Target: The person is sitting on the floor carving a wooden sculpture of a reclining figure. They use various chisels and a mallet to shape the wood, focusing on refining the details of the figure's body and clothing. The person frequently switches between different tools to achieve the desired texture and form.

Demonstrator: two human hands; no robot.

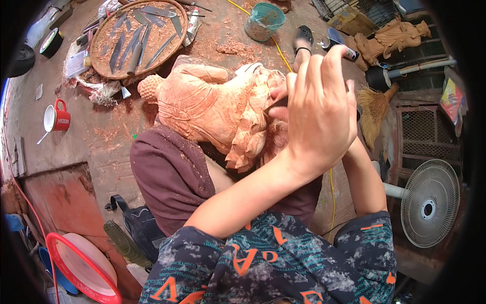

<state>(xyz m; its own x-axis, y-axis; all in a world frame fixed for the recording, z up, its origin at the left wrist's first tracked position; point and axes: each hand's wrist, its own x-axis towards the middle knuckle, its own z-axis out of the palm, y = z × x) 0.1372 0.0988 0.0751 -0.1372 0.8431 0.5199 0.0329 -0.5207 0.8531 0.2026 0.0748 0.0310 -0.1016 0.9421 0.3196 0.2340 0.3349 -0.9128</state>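
A carved wooden figure lies on its side across my lap, its knobbly head to the left and a base of carved petals to the right. My left hand is raised over the base end, its back toward me and its fingers bent; what they close on is hidden. Behind it my right hand is mostly covered. Its fingertips show beside the petals, around a narrow dark piece that I cannot make out.
A round woven tray of blades and carving tools lies at the far left, near a red mug. A green bucket stands beyond the figure. To the right are a fan, a straw broom and another wooden carving.
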